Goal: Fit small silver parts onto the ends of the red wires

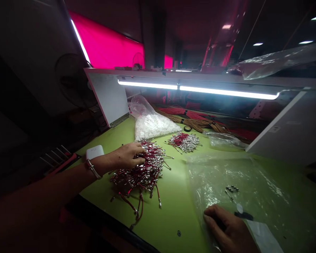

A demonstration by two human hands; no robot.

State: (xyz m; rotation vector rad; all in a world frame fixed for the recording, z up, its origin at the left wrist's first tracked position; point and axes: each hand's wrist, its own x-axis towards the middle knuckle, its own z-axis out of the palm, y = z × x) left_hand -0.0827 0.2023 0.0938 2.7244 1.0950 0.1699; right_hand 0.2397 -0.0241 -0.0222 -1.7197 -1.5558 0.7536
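My left hand (133, 157) reaches into a heaped pile of short red wires (152, 165) with shiny metal terminals on their ends. Its fingers and thumb curl in around some of the wires; the fingertips are partly hidden. At the lower right, my right hand (228, 226) has its thumb and index finger pinched on the near left edge of a large clear plastic bag (200, 189). The bag lies flat on the green tabletop (173, 200). A few loose red wires stick out from the pile toward the near edge.
A smaller wire bundle (184, 141) lies behind the pile, near a bag of white connectors (155, 124) and a black tape roll (187, 129). A white case (94, 151) sits by my left wrist. Brown cable bundles (197, 123) lie at the back, under a lit tube (226, 92).
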